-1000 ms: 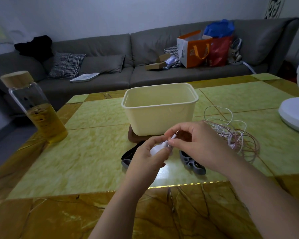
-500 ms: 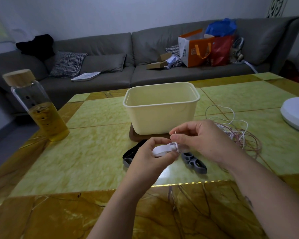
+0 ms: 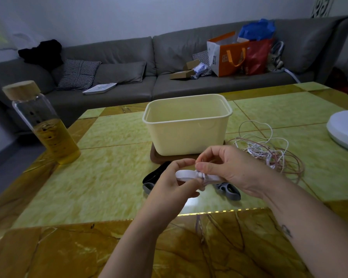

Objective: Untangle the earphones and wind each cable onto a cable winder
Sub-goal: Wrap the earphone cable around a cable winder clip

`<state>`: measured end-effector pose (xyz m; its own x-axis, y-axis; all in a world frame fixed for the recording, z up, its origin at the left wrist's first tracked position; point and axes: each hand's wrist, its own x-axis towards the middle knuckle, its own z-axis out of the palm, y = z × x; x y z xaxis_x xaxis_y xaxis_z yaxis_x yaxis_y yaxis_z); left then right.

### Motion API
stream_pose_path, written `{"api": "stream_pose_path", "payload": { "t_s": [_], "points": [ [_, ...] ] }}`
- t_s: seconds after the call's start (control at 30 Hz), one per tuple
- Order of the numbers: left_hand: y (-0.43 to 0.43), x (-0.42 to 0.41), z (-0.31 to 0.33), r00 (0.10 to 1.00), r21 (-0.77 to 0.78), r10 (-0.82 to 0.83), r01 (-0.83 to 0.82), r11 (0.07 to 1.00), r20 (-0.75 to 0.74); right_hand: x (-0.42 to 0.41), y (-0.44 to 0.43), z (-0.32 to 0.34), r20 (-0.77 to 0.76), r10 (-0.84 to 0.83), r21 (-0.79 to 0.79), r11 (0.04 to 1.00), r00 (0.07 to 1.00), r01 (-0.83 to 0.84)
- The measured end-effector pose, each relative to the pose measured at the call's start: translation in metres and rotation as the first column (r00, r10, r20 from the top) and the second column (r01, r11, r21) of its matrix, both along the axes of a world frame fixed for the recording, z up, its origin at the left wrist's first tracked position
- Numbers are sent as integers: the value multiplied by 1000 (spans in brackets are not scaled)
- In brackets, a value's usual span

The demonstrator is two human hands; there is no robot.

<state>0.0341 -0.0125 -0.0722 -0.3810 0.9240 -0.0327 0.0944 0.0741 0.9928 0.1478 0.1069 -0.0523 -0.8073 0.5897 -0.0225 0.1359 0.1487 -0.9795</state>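
Both hands meet over the tabletop (image 3: 109, 177): the left hand (image 3: 169, 185) grips a white cable winder (image 3: 186, 175), and the right hand (image 3: 231, 169) pinches it near its middle. A black winder (image 3: 156, 173) and a grey winder (image 3: 230, 192) lie beneath. Just right, the tangled earphones (image 3: 269, 155) lie heaped.

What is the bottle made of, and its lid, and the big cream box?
The bottle looks like clear glass, maybe hard plastic: the yellow drink shows through it. Its lid looks like pale wood or bamboo, tan and matt. The cream box looks like smooth, matt plastic with a rounded rim.
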Motion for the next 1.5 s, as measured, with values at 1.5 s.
{"api": "stream_pose_path", "payload": {
  "t_s": [1.5],
  "points": [
    [4,-24,3,991,59,120,-124,991,64,1,-2,3,-97,-36,-166,986,995,19]
  ]
}}
